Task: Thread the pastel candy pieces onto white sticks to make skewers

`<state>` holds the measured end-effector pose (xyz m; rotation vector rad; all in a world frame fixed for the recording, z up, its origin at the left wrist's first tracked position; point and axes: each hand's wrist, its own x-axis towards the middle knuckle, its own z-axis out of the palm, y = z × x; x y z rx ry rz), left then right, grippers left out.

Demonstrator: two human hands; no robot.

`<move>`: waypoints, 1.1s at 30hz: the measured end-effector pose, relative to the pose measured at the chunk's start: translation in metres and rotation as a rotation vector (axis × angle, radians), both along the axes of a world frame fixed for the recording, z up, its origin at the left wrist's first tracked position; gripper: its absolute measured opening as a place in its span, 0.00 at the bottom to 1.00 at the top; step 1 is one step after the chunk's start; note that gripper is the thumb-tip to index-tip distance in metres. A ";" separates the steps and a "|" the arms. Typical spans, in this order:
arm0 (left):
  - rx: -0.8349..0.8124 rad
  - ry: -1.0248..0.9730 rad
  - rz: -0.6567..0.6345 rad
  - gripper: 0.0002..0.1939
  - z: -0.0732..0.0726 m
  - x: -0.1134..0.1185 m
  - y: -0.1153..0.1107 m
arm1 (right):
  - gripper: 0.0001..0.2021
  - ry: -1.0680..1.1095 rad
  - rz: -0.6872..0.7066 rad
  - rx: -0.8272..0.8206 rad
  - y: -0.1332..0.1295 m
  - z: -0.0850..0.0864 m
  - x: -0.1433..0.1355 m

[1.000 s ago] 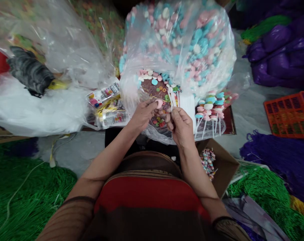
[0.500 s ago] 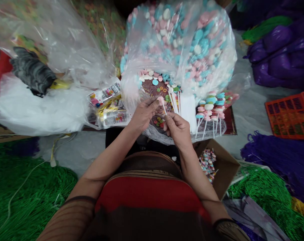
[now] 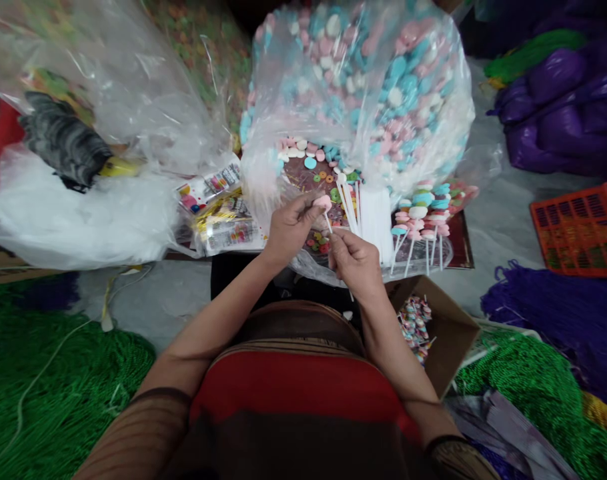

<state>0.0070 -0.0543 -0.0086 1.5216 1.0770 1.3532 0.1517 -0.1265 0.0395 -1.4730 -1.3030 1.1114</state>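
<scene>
- Box [image 3: 452, 333]: small candies [image 3: 414, 323] inside, part-hidden by right forearm [image 3: 383, 340].
- Pink candy [image 3: 323, 202] pinched over desk [image 3: 462, 245] by left fingers [image 3: 306, 200], white stick [image 3: 328, 221] by right fingers [image 3: 339, 247].
- Clear bag [image 3: 264, 157]: packed with pastel candies [image 3: 396, 97].
- Rear-left bag [image 3: 206, 77]: cut off, contents blurred.

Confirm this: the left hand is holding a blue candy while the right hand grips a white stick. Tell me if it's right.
Not quite: the head view shows that the candy in the left hand is pink. The right hand does grip a white stick.
</scene>
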 end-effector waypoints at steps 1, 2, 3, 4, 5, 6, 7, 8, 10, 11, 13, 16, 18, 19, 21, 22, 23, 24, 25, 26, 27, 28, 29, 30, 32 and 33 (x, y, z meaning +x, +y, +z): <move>0.069 0.072 0.012 0.24 0.002 -0.001 -0.001 | 0.20 0.025 -0.001 -0.026 -0.001 0.002 0.000; 0.134 0.138 0.026 0.23 0.003 -0.002 -0.001 | 0.21 0.054 -0.005 -0.056 -0.001 0.005 0.000; 0.194 0.195 0.040 0.23 0.004 -0.003 -0.001 | 0.22 0.088 -0.009 -0.087 -0.002 0.007 0.000; 0.250 0.242 0.053 0.23 0.004 -0.003 -0.002 | 0.23 0.126 -0.014 -0.118 -0.003 0.009 0.000; 0.298 0.282 0.062 0.23 0.004 -0.003 -0.002 | 0.23 0.166 -0.022 -0.148 -0.004 0.010 -0.001; 0.337 0.314 0.061 0.23 0.004 -0.003 -0.003 | 0.24 0.208 -0.029 -0.175 -0.004 0.010 -0.001; 0.364 0.337 0.050 0.23 0.002 -0.002 -0.004 | 0.24 0.249 -0.037 -0.195 -0.004 0.009 -0.001; 0.377 0.353 0.031 0.23 0.000 0.000 -0.006 | 0.24 0.284 -0.047 -0.206 -0.004 0.007 -0.002; 0.368 0.364 -0.011 0.22 -0.004 0.003 -0.010 | 0.25 0.335 -0.071 -0.216 -0.001 0.002 -0.004; 0.350 0.354 -0.024 0.22 -0.006 0.004 -0.012 | 0.26 0.351 -0.083 -0.219 0.000 0.000 -0.004; 0.276 0.306 -0.030 0.20 -0.008 0.006 -0.014 | 0.26 0.349 -0.082 -0.225 0.004 -0.003 -0.002; 0.107 0.231 0.009 0.16 -0.003 0.003 -0.011 | 0.26 0.246 0.015 -0.202 0.007 -0.003 0.008; 0.038 0.205 0.035 0.13 0.003 0.000 -0.007 | 0.25 0.171 0.082 -0.160 0.006 -0.002 0.016; 0.029 0.201 0.038 0.12 0.005 0.000 -0.006 | 0.25 0.158 0.084 -0.140 0.005 -0.002 0.018; 0.030 0.196 0.016 0.12 0.007 0.002 -0.006 | 0.24 0.169 0.039 -0.112 0.004 -0.006 0.021; 0.028 0.193 -0.004 0.13 0.006 0.004 -0.007 | 0.24 0.183 0.006 -0.102 0.004 -0.009 0.020; 0.025 0.187 -0.029 0.14 0.005 0.007 -0.008 | 0.24 0.197 -0.024 -0.093 0.004 -0.013 0.019; 0.022 0.176 -0.054 0.15 0.004 0.009 -0.010 | 0.25 0.208 -0.049 -0.084 0.005 -0.016 0.018; 0.018 0.166 -0.084 0.16 0.004 0.011 -0.012 | 0.25 0.219 -0.066 -0.082 0.006 -0.019 0.017; 0.016 0.159 -0.117 0.17 0.004 0.011 -0.013 | 0.25 0.234 -0.083 -0.080 0.006 -0.021 0.017; 0.018 0.158 -0.147 0.18 0.006 0.011 -0.014 | 0.25 0.252 -0.100 -0.077 0.007 -0.022 0.018; 0.022 0.168 -0.168 0.18 0.008 0.009 -0.013 | 0.25 0.272 -0.120 -0.073 0.007 -0.023 0.019; 0.030 0.191 -0.175 0.18 0.012 0.006 -0.012 | 0.25 0.294 -0.141 -0.065 0.007 -0.022 0.022; 0.039 0.232 -0.172 0.18 0.015 0.001 -0.010 | 0.25 0.314 -0.165 -0.057 0.006 -0.021 0.025; 0.057 0.377 -0.151 0.16 0.021 -0.009 -0.005 | 0.24 0.346 -0.212 -0.050 0.004 -0.018 0.030; 0.059 0.478 -0.152 0.14 0.022 -0.015 -0.003 | 0.24 0.359 -0.232 -0.054 0.003 -0.017 0.032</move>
